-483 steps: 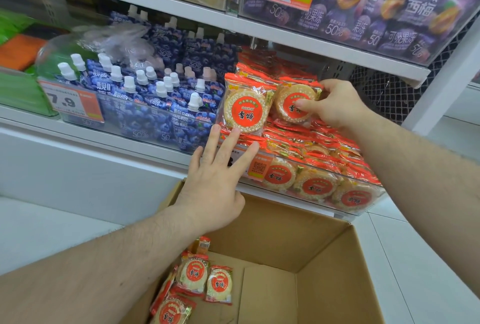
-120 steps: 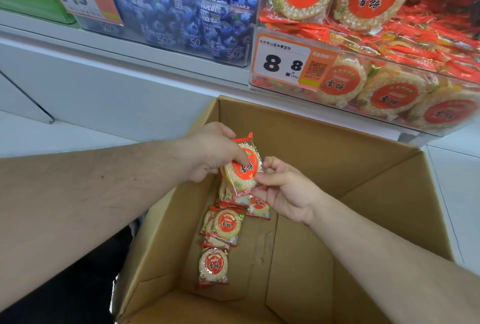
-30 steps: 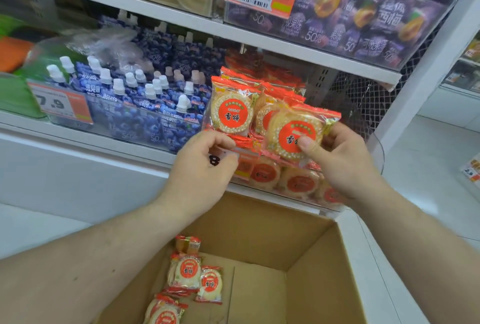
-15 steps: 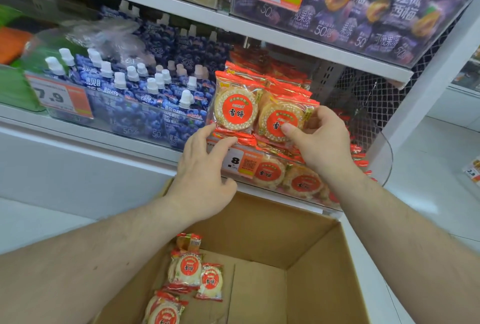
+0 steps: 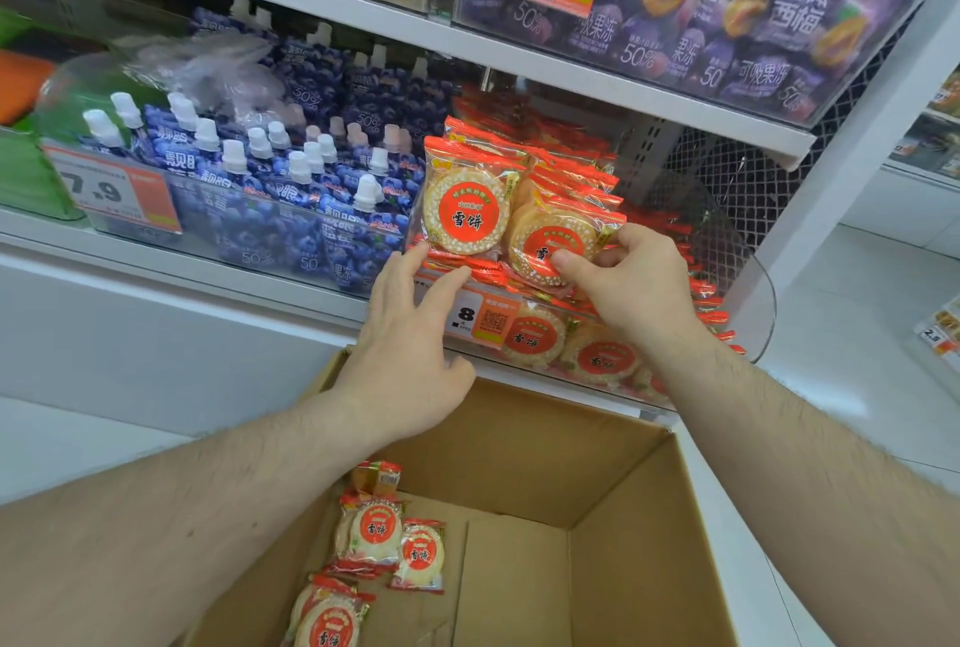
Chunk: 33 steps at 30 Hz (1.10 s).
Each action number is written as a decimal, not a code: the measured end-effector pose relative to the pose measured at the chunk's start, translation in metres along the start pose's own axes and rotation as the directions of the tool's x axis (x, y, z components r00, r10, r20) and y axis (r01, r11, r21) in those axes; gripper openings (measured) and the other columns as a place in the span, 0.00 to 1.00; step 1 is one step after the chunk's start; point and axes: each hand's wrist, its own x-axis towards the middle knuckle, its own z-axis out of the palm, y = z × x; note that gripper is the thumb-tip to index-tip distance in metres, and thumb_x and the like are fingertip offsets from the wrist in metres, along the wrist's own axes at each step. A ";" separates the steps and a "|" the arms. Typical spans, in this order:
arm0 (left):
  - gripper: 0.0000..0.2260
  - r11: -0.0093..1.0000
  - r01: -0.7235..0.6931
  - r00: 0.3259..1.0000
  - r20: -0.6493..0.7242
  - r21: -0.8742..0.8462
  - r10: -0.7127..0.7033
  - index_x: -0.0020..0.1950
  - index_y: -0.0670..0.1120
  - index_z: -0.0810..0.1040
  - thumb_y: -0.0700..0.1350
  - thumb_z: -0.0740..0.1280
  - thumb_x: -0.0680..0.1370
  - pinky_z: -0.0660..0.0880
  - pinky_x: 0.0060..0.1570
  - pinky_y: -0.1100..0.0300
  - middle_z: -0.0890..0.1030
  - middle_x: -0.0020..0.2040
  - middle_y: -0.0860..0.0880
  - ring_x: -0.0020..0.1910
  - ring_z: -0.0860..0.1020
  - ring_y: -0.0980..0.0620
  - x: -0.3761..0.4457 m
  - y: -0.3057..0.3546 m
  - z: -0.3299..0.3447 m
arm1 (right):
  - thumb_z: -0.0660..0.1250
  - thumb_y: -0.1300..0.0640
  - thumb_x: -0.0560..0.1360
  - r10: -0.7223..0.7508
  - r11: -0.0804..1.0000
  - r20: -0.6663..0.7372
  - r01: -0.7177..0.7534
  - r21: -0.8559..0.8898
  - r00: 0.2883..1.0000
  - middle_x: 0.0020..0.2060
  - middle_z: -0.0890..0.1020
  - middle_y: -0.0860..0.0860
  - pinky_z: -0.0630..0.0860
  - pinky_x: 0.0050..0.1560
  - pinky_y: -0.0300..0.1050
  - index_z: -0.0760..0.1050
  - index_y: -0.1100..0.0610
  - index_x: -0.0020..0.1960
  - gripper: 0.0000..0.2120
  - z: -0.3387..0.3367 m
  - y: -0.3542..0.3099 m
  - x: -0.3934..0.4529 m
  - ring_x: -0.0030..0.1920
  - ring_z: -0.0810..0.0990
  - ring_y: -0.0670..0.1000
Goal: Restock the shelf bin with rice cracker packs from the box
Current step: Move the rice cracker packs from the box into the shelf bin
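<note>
Shop shelf before us, our right hand (image 5: 631, 290) pinching a rice cracker pack (image 5: 558, 244) in the shelf bin (image 5: 748, 277), our left hand (image 5: 410, 350) spread, fingertips touching the upright pack (image 5: 465, 202), box (image 5: 613, 501) below.

Both forearms are showing bare up to the frame edge, with no sleeves reaching into view, and sparse dark hair is running along them. The left hand (image 5: 410, 366) and right hand (image 5: 636, 293) are wearing no gloves, rings or watch.

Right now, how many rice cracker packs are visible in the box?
4: one small at the back, two side by side mid-box, one nearest. The left forearm may hide more.
</note>
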 end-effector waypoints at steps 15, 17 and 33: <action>0.37 1.000 -0.013 1.000 0.020 0.005 0.012 0.79 0.54 0.53 0.46 0.68 0.74 0.43 0.76 0.51 0.38 0.76 0.58 0.77 0.36 0.52 0.000 -0.001 -0.001 | 0.71 0.35 0.70 -0.011 0.994 -0.118 -0.002 -0.106 0.993 0.32 0.77 0.44 0.75 0.41 0.48 0.74 0.52 0.38 0.20 0.010 -0.011 -0.004 0.36 0.77 0.46; 0.37 1.000 -0.016 1.000 0.018 0.007 0.016 0.79 0.54 0.53 0.46 0.68 0.75 0.43 0.75 0.51 0.38 0.77 0.57 0.77 0.36 0.52 -0.001 0.000 -0.001 | 0.71 0.34 0.69 -0.010 0.993 -0.115 -0.004 -0.120 0.993 0.32 0.78 0.45 0.76 0.41 0.49 0.73 0.52 0.38 0.21 0.010 -0.010 -0.006 0.36 0.77 0.48; 0.37 0.999 -0.027 1.000 0.005 0.032 0.027 0.79 0.54 0.53 0.47 0.68 0.75 0.46 0.77 0.47 0.39 0.77 0.55 0.77 0.38 0.51 -0.001 0.000 -0.003 | 0.72 0.33 0.67 0.067 0.997 -0.147 -0.071 -0.018 0.987 0.38 0.78 0.43 0.78 0.52 0.52 0.75 0.56 0.64 0.35 0.003 -0.004 -0.020 0.46 0.79 0.48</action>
